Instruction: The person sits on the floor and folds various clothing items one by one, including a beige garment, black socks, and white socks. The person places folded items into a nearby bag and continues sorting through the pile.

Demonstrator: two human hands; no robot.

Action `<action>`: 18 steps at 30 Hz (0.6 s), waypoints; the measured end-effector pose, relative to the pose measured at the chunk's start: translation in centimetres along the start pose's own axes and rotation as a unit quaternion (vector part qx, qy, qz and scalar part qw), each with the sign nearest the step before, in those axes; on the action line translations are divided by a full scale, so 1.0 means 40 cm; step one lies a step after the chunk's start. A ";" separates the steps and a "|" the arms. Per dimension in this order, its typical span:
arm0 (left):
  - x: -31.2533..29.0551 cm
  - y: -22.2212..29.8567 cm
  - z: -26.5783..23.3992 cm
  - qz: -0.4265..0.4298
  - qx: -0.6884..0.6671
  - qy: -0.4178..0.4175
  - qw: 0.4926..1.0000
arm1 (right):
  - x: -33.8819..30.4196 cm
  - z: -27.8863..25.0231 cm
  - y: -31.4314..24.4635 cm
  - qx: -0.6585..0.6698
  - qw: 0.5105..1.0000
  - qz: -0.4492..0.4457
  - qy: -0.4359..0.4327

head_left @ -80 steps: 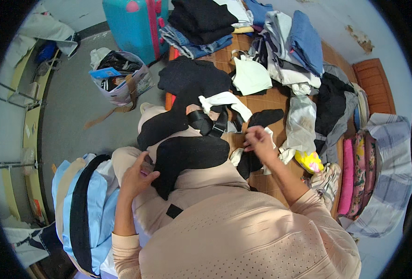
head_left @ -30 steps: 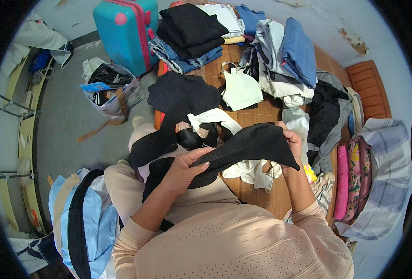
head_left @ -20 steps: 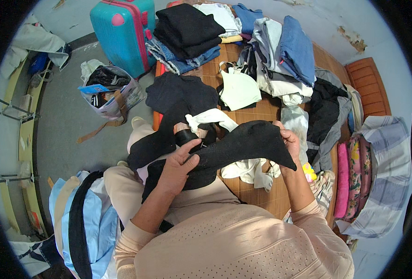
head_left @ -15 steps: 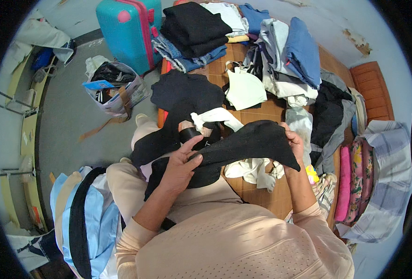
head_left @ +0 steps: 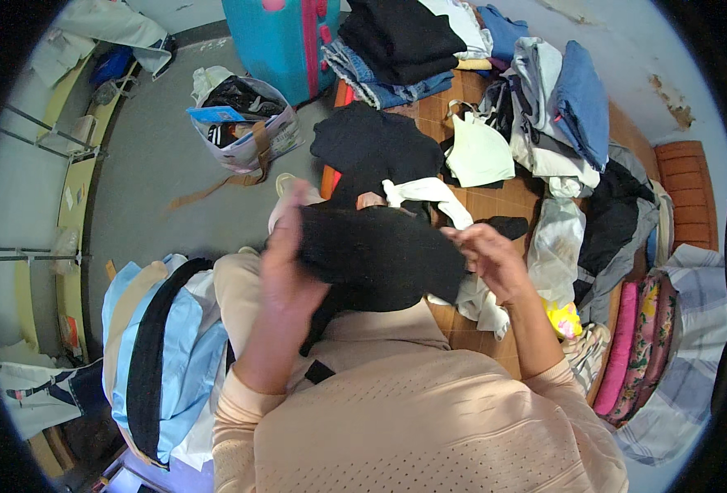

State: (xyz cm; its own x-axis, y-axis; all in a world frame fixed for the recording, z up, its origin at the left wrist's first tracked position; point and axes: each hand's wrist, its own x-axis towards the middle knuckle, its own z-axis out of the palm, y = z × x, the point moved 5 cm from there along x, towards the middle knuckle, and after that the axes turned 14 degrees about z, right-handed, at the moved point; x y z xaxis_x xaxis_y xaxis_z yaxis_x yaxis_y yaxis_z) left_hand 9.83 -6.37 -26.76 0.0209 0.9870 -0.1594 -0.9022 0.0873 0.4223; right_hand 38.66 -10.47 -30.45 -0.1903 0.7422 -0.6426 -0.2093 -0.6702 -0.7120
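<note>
A piece of black knit clothing (head_left: 380, 255) is stretched between my two hands above my lap; its exact kind is unclear. My left hand (head_left: 285, 263), blurred by motion, grips its left end. At the other end, my right hand (head_left: 495, 261) pinches the edge between thumb and fingers. Just beyond lie a white garment (head_left: 429, 195) and a spread dark garment (head_left: 376, 152). Below my right hand is a crumpled off-white cloth (head_left: 483, 308). A pale green camisole (head_left: 478, 152) rests farther back.
Folded jeans (head_left: 380, 86) and dark clothes (head_left: 400, 41) are stacked by a teal suitcase (head_left: 273, 49). Another folded pile (head_left: 581, 103) stands back right. A full bag (head_left: 253, 148) sits on the floor. Light blue clothes (head_left: 187, 370) hang at my left; cushions (head_left: 618, 353) line the right.
The black clothing has gone from a long slanted strip to a wider, bunched shape. My left hand has risen to its left end. The view has shifted, moving the surroundings rightward.
</note>
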 end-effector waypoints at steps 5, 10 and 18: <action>-0.031 0.266 -0.003 0.167 -0.091 -0.087 0.978 | 0.086 0.106 0.151 -0.208 0.977 0.032 -0.037; -0.100 0.379 -0.056 0.224 -0.057 -0.035 0.972 | 0.114 0.131 0.166 -0.265 0.957 0.122 -0.016; -0.124 0.242 -0.169 0.106 0.631 -0.035 0.768 | -0.017 0.274 -0.008 -0.403 0.859 -0.316 0.018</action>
State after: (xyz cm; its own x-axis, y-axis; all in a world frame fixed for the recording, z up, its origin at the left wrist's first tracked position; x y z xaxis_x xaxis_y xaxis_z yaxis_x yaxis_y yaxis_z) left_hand -1.91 -11.32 -27.92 -0.0064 0.9981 0.0619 0.2465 -0.0584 0.9674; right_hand 28.34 -10.78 -26.67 -0.2496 0.9669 -0.0530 0.4749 0.0745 -0.8769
